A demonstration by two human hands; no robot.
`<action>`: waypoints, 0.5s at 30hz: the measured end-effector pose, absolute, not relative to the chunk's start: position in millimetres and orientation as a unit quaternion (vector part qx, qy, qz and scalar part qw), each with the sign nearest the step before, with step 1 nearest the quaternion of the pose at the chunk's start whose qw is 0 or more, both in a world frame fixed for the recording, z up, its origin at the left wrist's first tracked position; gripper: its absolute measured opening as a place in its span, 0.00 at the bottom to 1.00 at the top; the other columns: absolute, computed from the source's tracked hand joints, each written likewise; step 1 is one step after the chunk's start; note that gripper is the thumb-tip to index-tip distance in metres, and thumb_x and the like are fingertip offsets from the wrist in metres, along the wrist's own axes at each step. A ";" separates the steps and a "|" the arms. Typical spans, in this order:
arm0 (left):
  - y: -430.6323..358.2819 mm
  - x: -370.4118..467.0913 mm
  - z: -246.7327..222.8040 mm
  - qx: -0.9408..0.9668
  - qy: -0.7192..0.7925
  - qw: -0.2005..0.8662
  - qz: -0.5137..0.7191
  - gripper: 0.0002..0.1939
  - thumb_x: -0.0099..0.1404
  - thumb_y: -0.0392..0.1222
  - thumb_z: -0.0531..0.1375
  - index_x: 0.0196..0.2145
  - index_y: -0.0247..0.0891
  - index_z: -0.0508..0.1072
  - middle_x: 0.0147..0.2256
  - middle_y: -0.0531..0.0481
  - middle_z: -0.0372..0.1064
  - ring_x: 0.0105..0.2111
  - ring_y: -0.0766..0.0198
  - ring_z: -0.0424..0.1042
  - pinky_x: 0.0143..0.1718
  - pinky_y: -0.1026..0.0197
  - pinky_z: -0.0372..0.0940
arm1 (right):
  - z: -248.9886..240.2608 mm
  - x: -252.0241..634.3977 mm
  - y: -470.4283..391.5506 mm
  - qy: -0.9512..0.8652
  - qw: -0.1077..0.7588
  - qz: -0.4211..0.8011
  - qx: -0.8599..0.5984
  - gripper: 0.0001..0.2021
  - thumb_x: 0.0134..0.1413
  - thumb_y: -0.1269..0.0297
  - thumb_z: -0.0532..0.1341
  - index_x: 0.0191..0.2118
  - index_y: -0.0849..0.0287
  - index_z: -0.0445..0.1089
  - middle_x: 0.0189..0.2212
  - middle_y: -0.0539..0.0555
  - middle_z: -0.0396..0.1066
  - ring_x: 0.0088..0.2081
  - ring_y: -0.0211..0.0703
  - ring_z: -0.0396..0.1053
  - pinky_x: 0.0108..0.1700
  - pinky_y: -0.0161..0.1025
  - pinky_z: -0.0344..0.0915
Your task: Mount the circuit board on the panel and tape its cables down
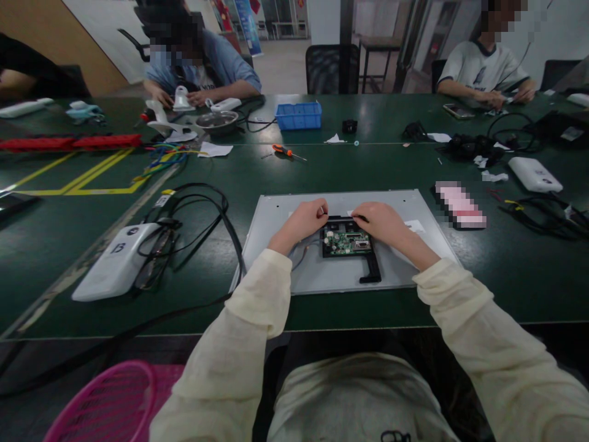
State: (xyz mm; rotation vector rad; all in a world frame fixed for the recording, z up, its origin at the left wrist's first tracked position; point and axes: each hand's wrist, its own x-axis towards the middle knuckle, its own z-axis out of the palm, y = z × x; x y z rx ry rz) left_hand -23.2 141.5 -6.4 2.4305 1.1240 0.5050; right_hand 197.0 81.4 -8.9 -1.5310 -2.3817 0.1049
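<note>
A black plastic frame (376, 270) with a green circuit board (345, 243) in it lies on a light grey panel (317, 279). One leg of the frame juts toward me at its right side. My left hand (306, 222) is closed at the frame's upper left corner, its fingertips on the dark far edge. At the upper right corner my right hand (381, 220) pinches a thin black part of that edge. My fingers partly hide the far side. A thin grey cable (301, 255) runs out to the left of the board.
Left of the panel lie a white power bank (117, 261) and coiled black cables (221, 205). A pixelated pink phone-like object (460, 205) is on the right. Farther back are an orange screwdriver (288, 151) and a blue basket (298, 116). Several people sit across the table.
</note>
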 end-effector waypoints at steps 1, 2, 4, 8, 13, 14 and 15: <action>141.3 -23.0 -6.0 0.872 0.405 0.208 0.181 0.05 0.58 0.32 0.55 0.33 0.37 0.68 0.25 0.54 0.67 0.26 0.66 0.67 0.29 0.65 0.57 | -9.2 198.2 81.3 -0.830 0.167 0.048 -0.531 0.13 0.62 0.65 0.54 0.44 0.56 0.75 0.39 0.57 0.76 0.44 0.48 0.72 0.46 0.41 0.64; 141.0 -22.9 -5.7 0.871 0.406 0.208 0.181 0.05 0.58 0.32 0.55 0.33 0.37 0.68 0.25 0.54 0.67 0.27 0.66 0.67 0.29 0.65 0.57 | -9.1 199.9 80.8 -0.828 0.184 0.059 -0.527 0.13 0.62 0.65 0.54 0.44 0.56 0.76 0.39 0.56 0.77 0.44 0.48 0.72 0.46 0.42 0.64; 140.5 -22.7 -5.3 0.870 0.408 0.208 0.182 0.05 0.58 0.32 0.55 0.33 0.37 0.69 0.25 0.54 0.67 0.27 0.66 0.67 0.29 0.65 0.57 | -7.5 205.9 78.8 -0.819 0.227 0.071 -0.523 0.14 0.62 0.65 0.53 0.43 0.57 0.76 0.41 0.56 0.77 0.45 0.48 0.72 0.48 0.43 0.65; 140.3 -22.9 -5.6 0.873 0.407 0.202 0.179 0.05 0.58 0.32 0.55 0.33 0.37 0.68 0.25 0.54 0.67 0.26 0.66 0.67 0.29 0.65 0.57 | -4.4 229.9 73.5 -0.779 0.306 0.075 -0.543 0.13 0.61 0.65 0.54 0.42 0.59 0.76 0.42 0.57 0.77 0.45 0.48 0.73 0.51 0.44 0.64; 140.6 -23.1 -5.8 0.875 0.406 0.196 0.174 0.05 0.58 0.33 0.55 0.34 0.38 0.68 0.25 0.53 0.68 0.27 0.66 0.67 0.29 0.65 0.58 | -12.2 259.1 72.8 -0.760 0.268 0.134 -0.577 0.12 0.56 0.65 0.59 0.43 0.59 0.76 0.41 0.58 0.77 0.42 0.48 0.73 0.45 0.43 0.68; 140.5 -23.1 -5.6 0.875 0.407 0.196 0.173 0.05 0.58 0.33 0.55 0.34 0.38 0.68 0.25 0.53 0.68 0.27 0.66 0.67 0.29 0.65 0.58 | -14.0 261.2 73.0 -0.762 0.257 0.147 -0.576 0.12 0.55 0.65 0.60 0.43 0.59 0.76 0.41 0.58 0.77 0.41 0.47 0.73 0.44 0.42 0.68; 140.4 -23.0 -5.4 0.875 0.408 0.196 0.171 0.05 0.59 0.33 0.55 0.34 0.38 0.68 0.25 0.53 0.68 0.27 0.65 0.67 0.30 0.65 0.58 | -15.1 262.0 73.1 -0.764 0.248 0.156 -0.574 0.12 0.54 0.65 0.61 0.43 0.59 0.76 0.40 0.57 0.77 0.40 0.46 0.73 0.43 0.42 0.68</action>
